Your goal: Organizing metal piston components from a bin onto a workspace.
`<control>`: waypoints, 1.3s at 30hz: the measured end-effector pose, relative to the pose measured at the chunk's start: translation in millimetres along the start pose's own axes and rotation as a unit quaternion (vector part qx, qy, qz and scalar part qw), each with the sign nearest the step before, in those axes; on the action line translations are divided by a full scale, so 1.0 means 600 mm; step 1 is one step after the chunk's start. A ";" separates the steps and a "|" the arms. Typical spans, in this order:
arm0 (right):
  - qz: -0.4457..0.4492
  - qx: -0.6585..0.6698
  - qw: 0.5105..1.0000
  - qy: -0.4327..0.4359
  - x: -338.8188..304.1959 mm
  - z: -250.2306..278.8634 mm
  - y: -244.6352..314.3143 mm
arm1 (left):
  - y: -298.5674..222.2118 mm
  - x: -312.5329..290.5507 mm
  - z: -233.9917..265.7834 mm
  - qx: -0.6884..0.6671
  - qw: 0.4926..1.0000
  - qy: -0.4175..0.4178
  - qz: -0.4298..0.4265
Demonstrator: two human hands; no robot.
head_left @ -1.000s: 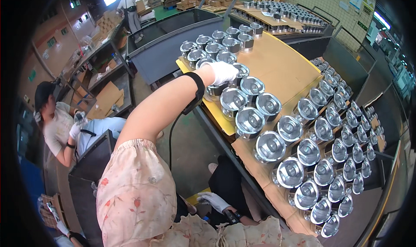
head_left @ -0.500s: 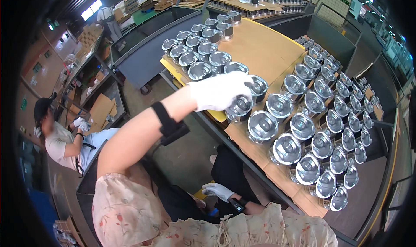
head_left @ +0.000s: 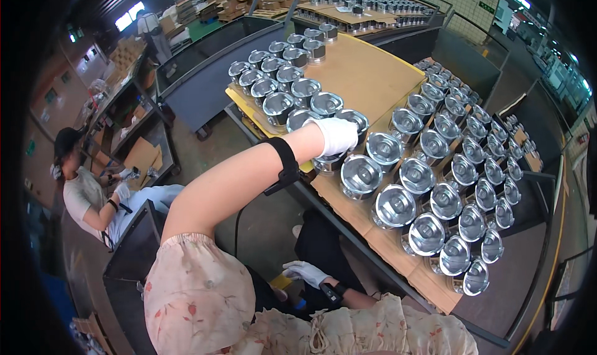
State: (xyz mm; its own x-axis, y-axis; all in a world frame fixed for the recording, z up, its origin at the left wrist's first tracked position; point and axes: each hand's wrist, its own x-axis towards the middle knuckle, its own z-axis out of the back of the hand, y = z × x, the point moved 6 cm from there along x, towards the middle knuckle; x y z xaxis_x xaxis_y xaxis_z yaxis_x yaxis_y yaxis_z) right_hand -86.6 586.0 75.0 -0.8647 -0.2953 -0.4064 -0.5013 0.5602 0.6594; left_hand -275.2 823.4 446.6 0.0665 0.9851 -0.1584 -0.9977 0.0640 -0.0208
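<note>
Rows of silver metal pistons stand crown-up on cardboard to my front and right. My left hand [head_left: 339,136], in a white glove, reaches across the near edge of the stack. It lies between a piston [head_left: 352,119] just beyond it and a piston [head_left: 327,163] partly covered below it. The fingers bend down out of sight, so whether they grip a piston is hidden. Low by my dark trousers is my right hand [head_left: 305,272], also gloved in white. Its fingers are extended and loosely apart, with nothing visible in them.
A yellow-edged cardboard sheet [head_left: 367,65] carries the far-left pistons. More pistons stand on cardboard [head_left: 404,261] at right, inside a dark metal-framed cart [head_left: 367,243]. At left a seated co-worker [head_left: 90,196] in white gloves handles a small dark item. Another piston-laden cart [head_left: 373,9] stands behind.
My left hand has moved right and slightly nearer across the pistons, its arm stretching further. The view has shifted slightly. The right hand stays low with fingers extended.
</note>
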 end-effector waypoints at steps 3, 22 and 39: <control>-0.010 0.003 1.000 0.001 0.003 0.002 -0.004 | 0.007 0.003 -0.011 -0.001 1.000 -0.008 -0.006; -0.003 0.013 1.000 0.004 -0.006 -0.001 0.007 | 0.012 -0.064 0.130 -0.100 0.973 -0.177 -0.110; 0.005 -0.015 1.000 0.007 0.002 0.000 -0.001 | 0.135 -0.031 -0.001 -0.014 0.996 -0.053 0.073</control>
State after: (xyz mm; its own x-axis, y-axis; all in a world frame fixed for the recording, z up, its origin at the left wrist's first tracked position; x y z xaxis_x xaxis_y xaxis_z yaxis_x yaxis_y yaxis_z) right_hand -87.5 585.3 74.0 -0.8698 -0.3016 -0.3904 -0.4933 0.5405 0.6816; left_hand -357.5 810.5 447.3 -0.0826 0.9950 -0.0566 -0.9959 -0.0846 -0.0330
